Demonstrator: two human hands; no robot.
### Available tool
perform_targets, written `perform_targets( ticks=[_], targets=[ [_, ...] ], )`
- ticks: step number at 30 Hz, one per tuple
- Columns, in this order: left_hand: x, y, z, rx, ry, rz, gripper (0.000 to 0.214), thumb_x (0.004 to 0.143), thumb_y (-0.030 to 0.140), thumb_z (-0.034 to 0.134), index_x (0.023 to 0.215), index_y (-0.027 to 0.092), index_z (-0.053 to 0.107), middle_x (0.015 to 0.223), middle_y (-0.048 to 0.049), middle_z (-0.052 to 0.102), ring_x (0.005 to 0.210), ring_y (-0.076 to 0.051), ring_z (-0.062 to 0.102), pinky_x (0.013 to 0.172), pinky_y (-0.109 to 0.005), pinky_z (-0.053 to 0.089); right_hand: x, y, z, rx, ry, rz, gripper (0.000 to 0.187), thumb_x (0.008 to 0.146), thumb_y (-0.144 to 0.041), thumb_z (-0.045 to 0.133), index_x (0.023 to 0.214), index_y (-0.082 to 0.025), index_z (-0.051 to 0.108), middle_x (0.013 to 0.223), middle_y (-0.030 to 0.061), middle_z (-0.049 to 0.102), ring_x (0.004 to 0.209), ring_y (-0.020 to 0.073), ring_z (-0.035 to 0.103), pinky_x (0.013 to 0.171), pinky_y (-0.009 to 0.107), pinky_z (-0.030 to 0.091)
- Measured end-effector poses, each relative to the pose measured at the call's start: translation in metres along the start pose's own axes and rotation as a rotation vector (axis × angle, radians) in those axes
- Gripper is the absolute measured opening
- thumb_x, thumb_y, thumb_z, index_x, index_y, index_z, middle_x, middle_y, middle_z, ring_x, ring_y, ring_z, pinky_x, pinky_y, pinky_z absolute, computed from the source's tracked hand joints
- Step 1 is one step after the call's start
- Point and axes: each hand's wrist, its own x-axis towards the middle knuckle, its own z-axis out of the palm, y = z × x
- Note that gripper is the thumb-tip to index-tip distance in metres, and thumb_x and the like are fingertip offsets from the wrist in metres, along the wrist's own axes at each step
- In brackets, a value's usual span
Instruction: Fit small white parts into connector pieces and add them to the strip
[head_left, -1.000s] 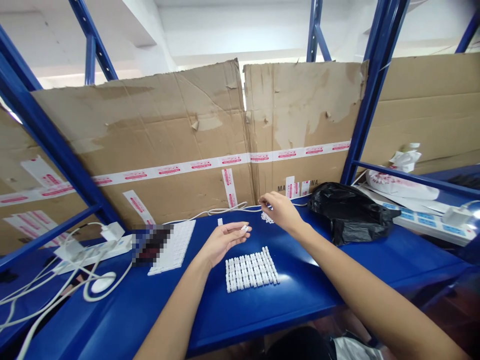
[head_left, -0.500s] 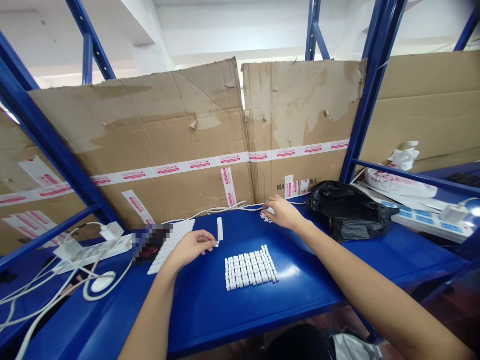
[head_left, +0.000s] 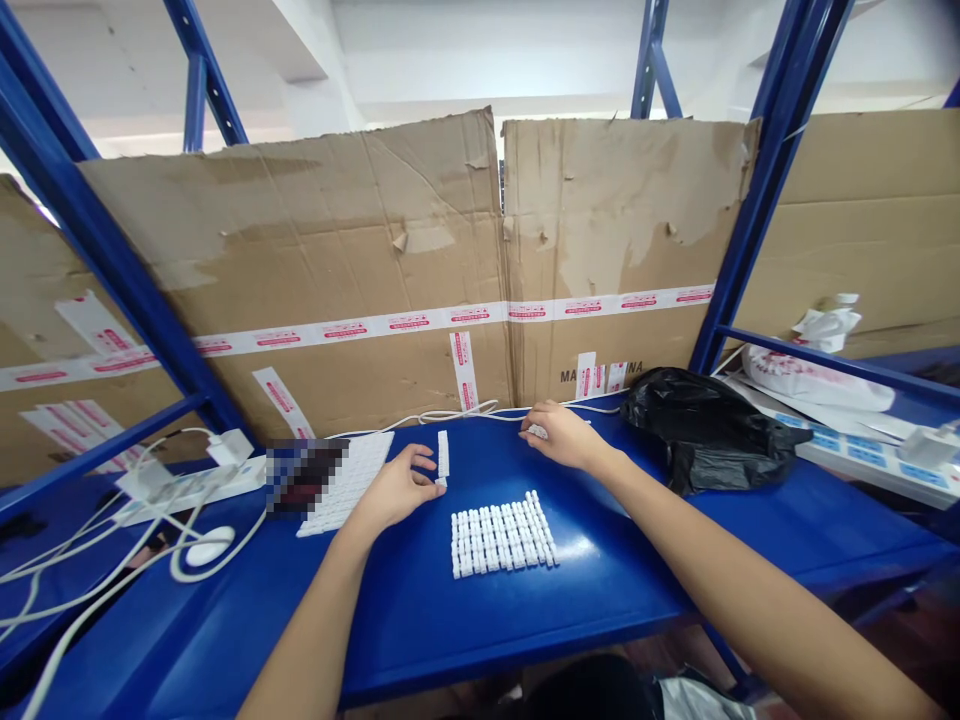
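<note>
The left hand [head_left: 394,490] lies low on the blue shelf [head_left: 585,620] with its fingers loosely spread, not pinching, and its thumb side sits just beside the near end of a narrow white strip [head_left: 443,456]. The strip lies flat, its long axis running straight away from the person, so it points from the left hand toward the cardboard sheet [head_left: 360,230] at the back. The left hand is clearly the nearer of the two to it. The right hand [head_left: 562,435] is further along the shelf, near the back edge, with its fingers curled and drawn together over a small white piece [head_left: 537,431]. Most of that piece is hidden, so I cannot tell whether it is pinched or only touched. Between and in front of the hands lies a neat block of white plastic strips [head_left: 504,535], set side by side. Left of the narrow strip is a larger white grid panel [head_left: 349,482], while a black plastic bag [head_left: 705,430] sits beyond the right hand. Further left are a white power strip [head_left: 187,485] and tangled white cables [head_left: 97,560].
</note>
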Motion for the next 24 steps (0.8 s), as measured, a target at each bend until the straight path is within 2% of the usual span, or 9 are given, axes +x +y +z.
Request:
perform_targets(
  ticks=[4,7,10,14,19,24],
  targets=[
    [0.002,0.004,0.006,-0.017,0.047,0.024,0.065,0.064,0.026,0.083,0.121,0.019,0.052,0.125,-0.0157,0.066,0.078,-0.021,0.075,0.072,-0.036,0.059,0.002,-0.01,0.001,0.088,-0.036,-0.034,0.014,0.097,-0.027,0.063,0.096,-0.019,0.075,0.096,0.0089,0.074,0.098,0.0246,0.066,0.091,0.037,0.049],
    [0.003,0.004,0.008,-0.02,0.064,0.057,0.064,0.066,0.023,0.081,0.123,0.02,0.051,0.131,-0.0168,0.064,0.077,-0.021,0.075,0.071,-0.036,0.06,0.003,-0.014,-0.002,0.272,-0.097,-0.019,0.016,0.096,-0.03,0.065,0.097,-0.02,0.077,0.097,0.0064,0.076,0.091,0.021,0.069,0.085,0.033,0.05],
    [0.004,0.002,0.01,0.012,0.07,0.086,0.063,0.069,0.022,0.079,0.125,0.019,0.05,0.133,-0.0174,0.062,0.076,-0.02,0.075,0.07,-0.037,0.06,0.002,-0.011,-0.007,0.452,-0.254,0.016,0.021,0.093,-0.036,0.067,0.1,-0.02,0.078,0.095,0.0039,0.078,0.082,0.0178,0.07,0.075,0.029,0.051],
    [0.005,0.001,0.013,0.083,0.072,0.131,0.063,0.071,0.027,0.079,0.127,0.018,0.049,0.134,-0.0178,0.061,0.075,-0.019,0.074,0.072,-0.038,0.06,-0.001,-0.002,-0.011,0.532,-0.471,0.077,0.027,0.089,-0.042,0.071,0.098,-0.018,0.079,0.085,0.0031,0.077,0.072,0.016,0.067,0.065,0.026,0.048],
    [0.004,0.004,0.014,0.134,0.066,0.132,0.057,0.075,0.026,0.075,0.125,0.018,0.049,0.133,-0.0173,0.06,0.072,-0.017,0.073,0.072,-0.036,0.06,-0.005,0.003,-0.011,0.651,-0.643,0.146,0.04,0.079,-0.049,0.08,0.102,-0.016,0.078,0.084,0.0038,0.077,0.075,0.0165,0.069,0.067,0.025,0.05],
    [0.003,0.004,0.009,0.165,0.064,0.132,0.053,0.076,0.027,0.073,0.123,0.019,0.053,0.136,-0.0162,0.06,0.076,-0.019,0.074,0.07,-0.036,0.06,-0.006,0.004,-0.006,0.717,-0.692,0.099,0.046,0.072,-0.053,0.086,0.103,-0.019,0.079,0.085,0.003,0.077,0.077,0.0172,0.07,0.07,0.025,0.051]
  ],
)
